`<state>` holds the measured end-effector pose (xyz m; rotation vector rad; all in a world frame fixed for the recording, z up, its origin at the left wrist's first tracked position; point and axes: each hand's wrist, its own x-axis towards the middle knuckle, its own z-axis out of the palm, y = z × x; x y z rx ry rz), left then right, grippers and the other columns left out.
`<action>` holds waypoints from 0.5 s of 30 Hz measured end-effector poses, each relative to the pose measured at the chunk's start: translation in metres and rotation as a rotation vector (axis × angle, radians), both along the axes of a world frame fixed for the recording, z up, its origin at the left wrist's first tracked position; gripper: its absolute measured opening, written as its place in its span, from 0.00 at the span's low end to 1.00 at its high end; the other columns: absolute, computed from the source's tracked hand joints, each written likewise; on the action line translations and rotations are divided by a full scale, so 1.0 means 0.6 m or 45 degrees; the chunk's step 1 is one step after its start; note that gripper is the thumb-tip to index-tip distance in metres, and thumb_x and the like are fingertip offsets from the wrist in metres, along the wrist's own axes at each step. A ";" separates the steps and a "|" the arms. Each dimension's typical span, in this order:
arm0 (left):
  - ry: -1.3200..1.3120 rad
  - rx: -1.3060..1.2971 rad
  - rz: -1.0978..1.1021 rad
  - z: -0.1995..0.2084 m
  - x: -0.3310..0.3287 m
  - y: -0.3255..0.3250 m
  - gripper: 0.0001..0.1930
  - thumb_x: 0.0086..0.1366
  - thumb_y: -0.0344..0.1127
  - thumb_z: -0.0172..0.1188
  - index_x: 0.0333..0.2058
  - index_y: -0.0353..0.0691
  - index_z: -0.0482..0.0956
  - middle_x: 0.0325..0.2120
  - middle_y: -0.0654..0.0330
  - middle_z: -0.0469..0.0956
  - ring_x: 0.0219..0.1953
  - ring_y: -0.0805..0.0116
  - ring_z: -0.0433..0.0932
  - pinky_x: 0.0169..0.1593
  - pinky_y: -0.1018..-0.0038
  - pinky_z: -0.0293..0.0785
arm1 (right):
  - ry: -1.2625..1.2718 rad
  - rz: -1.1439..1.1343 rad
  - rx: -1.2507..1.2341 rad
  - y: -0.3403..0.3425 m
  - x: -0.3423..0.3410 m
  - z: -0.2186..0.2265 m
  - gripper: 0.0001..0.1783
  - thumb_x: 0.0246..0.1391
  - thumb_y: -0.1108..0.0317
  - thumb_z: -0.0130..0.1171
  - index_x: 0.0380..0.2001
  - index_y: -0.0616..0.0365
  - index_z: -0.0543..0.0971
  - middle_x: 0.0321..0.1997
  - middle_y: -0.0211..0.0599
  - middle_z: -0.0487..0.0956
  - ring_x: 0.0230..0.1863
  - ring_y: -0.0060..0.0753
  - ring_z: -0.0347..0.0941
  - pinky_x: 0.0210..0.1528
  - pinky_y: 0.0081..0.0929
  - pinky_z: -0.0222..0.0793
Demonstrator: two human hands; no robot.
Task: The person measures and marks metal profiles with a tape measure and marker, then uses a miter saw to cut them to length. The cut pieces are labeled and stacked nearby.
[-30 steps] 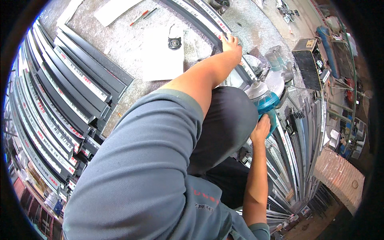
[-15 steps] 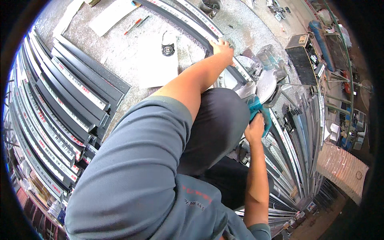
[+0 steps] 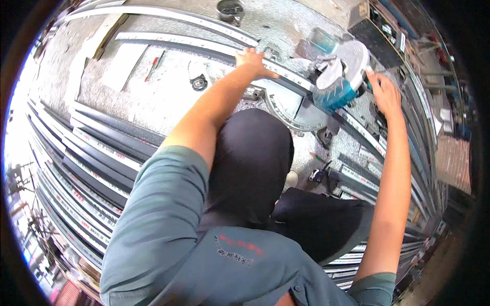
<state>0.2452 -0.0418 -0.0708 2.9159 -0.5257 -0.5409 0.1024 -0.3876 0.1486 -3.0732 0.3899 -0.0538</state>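
A long dark metal profile (image 3: 189, 45) with a white printed film strip lies across the bed of a miter saw (image 3: 341, 84). My left hand (image 3: 251, 65) grips this profile from above, left of the blade area, with the thumb stretched along the near side. On the right, my right hand (image 3: 386, 96) is closed at the saw's handle, which the hand and wrist partly hide. The teal saw head, with its rounded pale guard, stands over the profile's right end. Below it shows the curved saw base (image 3: 293, 115). Whether the blade touches the profile is hidden.
Stacks of profiles (image 3: 97, 163) fill the left side; more profiles (image 3: 418, 132) fan out at the right. Another long profile (image 3: 168, 14) lies farther back beside a metal bowl (image 3: 230, 10). A tape measure (image 3: 198, 82) and a red marker pen (image 3: 151, 69) lie near my left arm.
The view has turned. My right hand and the saw's handle have moved farther forward and to the right. My left hand stays on the profile.
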 end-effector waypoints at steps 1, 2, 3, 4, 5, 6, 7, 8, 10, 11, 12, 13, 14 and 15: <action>-0.051 0.081 -0.082 -0.013 0.010 0.016 0.59 0.41 0.78 0.72 0.70 0.56 0.66 0.70 0.52 0.64 0.74 0.51 0.58 0.72 0.34 0.51 | 0.022 -0.018 -0.005 -0.007 0.008 0.002 0.52 0.59 0.20 0.43 0.54 0.62 0.83 0.52 0.62 0.82 0.58 0.61 0.77 0.61 0.49 0.69; -0.127 0.186 -0.158 -0.027 0.018 0.034 0.61 0.38 0.76 0.75 0.70 0.56 0.65 0.69 0.53 0.65 0.74 0.51 0.60 0.71 0.34 0.52 | 0.008 -0.006 -0.021 -0.011 0.015 0.004 0.51 0.59 0.19 0.42 0.53 0.60 0.83 0.51 0.61 0.83 0.57 0.61 0.77 0.59 0.49 0.70; -0.200 0.273 -0.201 -0.043 0.024 0.050 0.48 0.52 0.66 0.73 0.68 0.56 0.67 0.66 0.55 0.70 0.71 0.53 0.65 0.70 0.35 0.56 | 0.052 -0.029 0.013 -0.015 0.020 0.005 0.50 0.59 0.20 0.43 0.52 0.57 0.84 0.50 0.59 0.83 0.56 0.61 0.78 0.58 0.49 0.70; -0.246 0.245 -0.206 -0.059 0.026 0.061 0.42 0.57 0.61 0.70 0.67 0.55 0.68 0.64 0.55 0.71 0.70 0.53 0.66 0.69 0.35 0.57 | 0.041 -0.018 0.028 -0.017 0.027 0.007 0.48 0.59 0.20 0.43 0.51 0.55 0.85 0.49 0.58 0.84 0.55 0.60 0.78 0.57 0.49 0.71; -0.326 0.224 -0.201 -0.073 0.026 0.078 0.36 0.61 0.56 0.67 0.66 0.55 0.69 0.63 0.56 0.72 0.69 0.53 0.67 0.69 0.34 0.58 | -0.022 -0.016 0.022 -0.017 0.030 0.007 0.46 0.59 0.20 0.43 0.50 0.51 0.86 0.49 0.55 0.84 0.55 0.60 0.79 0.57 0.48 0.71; -0.371 0.230 -0.192 -0.080 0.037 0.101 0.30 0.66 0.51 0.64 0.64 0.55 0.70 0.62 0.57 0.73 0.68 0.53 0.69 0.68 0.34 0.59 | -0.016 0.013 0.001 -0.017 0.034 0.008 0.48 0.60 0.21 0.42 0.50 0.55 0.85 0.49 0.56 0.84 0.55 0.60 0.79 0.56 0.48 0.71; -0.420 0.240 -0.209 -0.088 0.031 0.113 0.22 0.71 0.39 0.57 0.63 0.55 0.71 0.60 0.57 0.74 0.66 0.53 0.70 0.67 0.34 0.61 | -0.013 0.045 0.032 -0.017 0.036 0.009 0.49 0.60 0.21 0.42 0.50 0.57 0.85 0.50 0.57 0.84 0.55 0.60 0.78 0.57 0.48 0.71; -0.507 0.246 -0.228 -0.093 0.022 0.129 0.22 0.69 0.37 0.59 0.61 0.54 0.72 0.58 0.58 0.75 0.66 0.53 0.70 0.67 0.34 0.61 | -0.025 0.024 0.020 -0.017 0.038 0.010 0.50 0.60 0.21 0.42 0.51 0.60 0.85 0.50 0.58 0.83 0.56 0.60 0.78 0.57 0.48 0.70; -0.561 0.223 -0.242 -0.095 0.000 0.157 0.20 0.66 0.34 0.59 0.57 0.53 0.74 0.55 0.59 0.76 0.64 0.54 0.72 0.68 0.38 0.62 | -0.035 -0.017 -0.017 -0.020 0.033 0.008 0.52 0.59 0.20 0.42 0.51 0.63 0.84 0.52 0.61 0.82 0.58 0.60 0.77 0.59 0.48 0.69; -0.584 0.195 -0.240 -0.092 -0.014 0.172 0.19 0.65 0.34 0.60 0.55 0.52 0.74 0.52 0.59 0.76 0.62 0.55 0.73 0.69 0.40 0.62 | 0.022 -0.043 0.069 -0.024 0.034 0.009 0.52 0.59 0.20 0.41 0.51 0.63 0.84 0.54 0.63 0.81 0.59 0.60 0.76 0.61 0.49 0.68; -0.669 0.140 -0.258 -0.086 -0.029 0.188 0.19 0.63 0.35 0.61 0.53 0.52 0.74 0.50 0.60 0.76 0.61 0.56 0.72 0.69 0.41 0.62 | -0.021 -0.009 0.003 -0.024 0.032 0.005 0.51 0.61 0.21 0.42 0.51 0.63 0.84 0.54 0.61 0.81 0.58 0.61 0.76 0.60 0.49 0.69; -0.682 0.117 -0.253 -0.077 -0.039 0.202 0.20 0.62 0.36 0.63 0.53 0.52 0.74 0.50 0.60 0.75 0.61 0.57 0.71 0.69 0.41 0.61 | 0.054 -0.027 -0.020 -0.028 0.032 0.005 0.50 0.61 0.22 0.42 0.52 0.63 0.83 0.55 0.60 0.82 0.58 0.61 0.76 0.60 0.49 0.69; -0.678 0.031 -0.210 -0.064 -0.050 0.214 0.21 0.61 0.38 0.65 0.53 0.52 0.74 0.50 0.59 0.74 0.61 0.57 0.70 0.70 0.41 0.60 | 0.010 -0.006 -0.030 -0.028 0.033 0.003 0.49 0.62 0.23 0.43 0.53 0.63 0.83 0.55 0.59 0.82 0.58 0.60 0.76 0.60 0.49 0.69; -0.725 0.067 -0.243 -0.046 -0.058 0.232 0.22 0.60 0.39 0.66 0.54 0.52 0.74 0.51 0.59 0.74 0.61 0.56 0.71 0.69 0.41 0.61 | -0.005 -0.003 -0.043 -0.028 0.031 -0.001 0.48 0.63 0.24 0.43 0.53 0.63 0.83 0.56 0.58 0.82 0.59 0.60 0.76 0.61 0.49 0.69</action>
